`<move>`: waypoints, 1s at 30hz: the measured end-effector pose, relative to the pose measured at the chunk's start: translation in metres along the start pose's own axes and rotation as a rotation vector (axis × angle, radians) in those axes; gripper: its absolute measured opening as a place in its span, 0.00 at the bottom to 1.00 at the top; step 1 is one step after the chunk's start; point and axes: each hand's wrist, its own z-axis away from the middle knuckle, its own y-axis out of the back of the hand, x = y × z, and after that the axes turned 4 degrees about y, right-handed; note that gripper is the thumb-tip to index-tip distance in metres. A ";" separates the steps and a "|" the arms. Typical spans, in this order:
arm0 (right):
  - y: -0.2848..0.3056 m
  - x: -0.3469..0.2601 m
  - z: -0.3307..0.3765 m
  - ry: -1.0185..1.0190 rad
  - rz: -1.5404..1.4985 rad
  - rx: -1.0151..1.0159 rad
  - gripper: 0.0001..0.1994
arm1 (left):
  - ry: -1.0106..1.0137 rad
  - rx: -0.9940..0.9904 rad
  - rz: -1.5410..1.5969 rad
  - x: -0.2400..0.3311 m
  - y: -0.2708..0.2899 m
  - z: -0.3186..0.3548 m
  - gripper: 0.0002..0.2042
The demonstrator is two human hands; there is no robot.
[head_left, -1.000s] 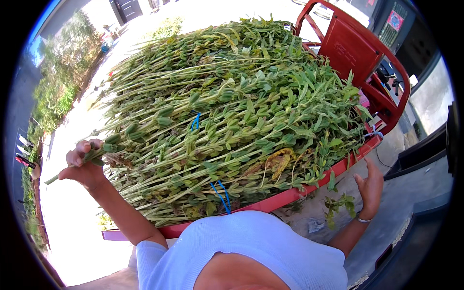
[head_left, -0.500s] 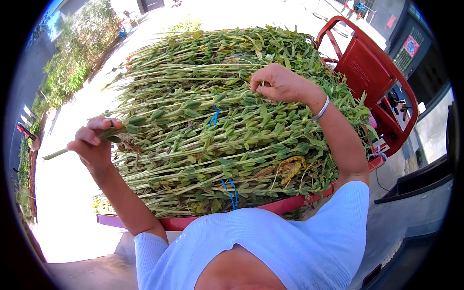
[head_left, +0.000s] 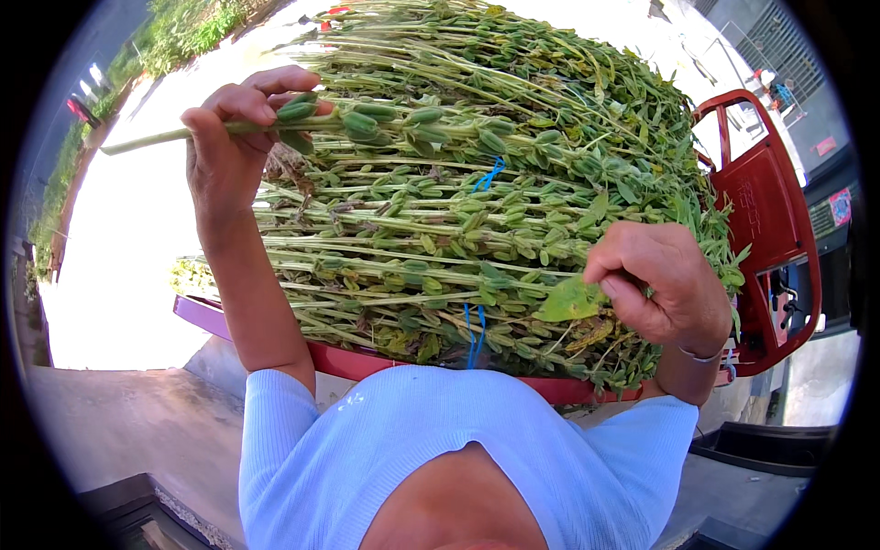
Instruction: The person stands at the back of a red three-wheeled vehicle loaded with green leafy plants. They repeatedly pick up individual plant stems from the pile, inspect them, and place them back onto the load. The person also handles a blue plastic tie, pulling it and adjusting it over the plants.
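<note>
My left hand [head_left: 227,151] is closed round the thick end of a green sesame stalk [head_left: 422,128], whose bare tip sticks out past the thumb. Plump green pods line the stalk, which stretches rightward over a big pile of similar stalks [head_left: 431,243]. Pinched between the thumb and fingers of my right hand [head_left: 662,284] is a yellow-green leaf [head_left: 568,301], held over the near right part of the pile. A bracelet circles my right wrist.
The pile rests on a red cart bed, whose near rim [head_left: 348,362] runs close to my body. Blue ties [head_left: 489,174] show among the stalks. A red metal frame [head_left: 765,206] stands at the right. Green bushes [head_left: 197,27] grow at the far left.
My right hand has left the stalk and come nearer and to the right, now with a leaf in its fingers. My left hand keeps the stalk, higher in view; the whole view has shifted.
</note>
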 end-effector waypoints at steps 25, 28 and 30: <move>0.030 0.150 0.015 -0.181 0.460 0.500 0.09 | 0.028 0.772 0.321 0.072 -0.002 0.096 0.28; 0.068 0.080 0.027 -0.119 0.686 0.525 0.09 | 0.111 0.829 0.498 0.051 0.009 0.111 0.27; 0.068 0.042 0.042 -0.296 0.686 0.305 0.11 | 0.188 0.940 0.464 0.030 -0.001 0.118 0.25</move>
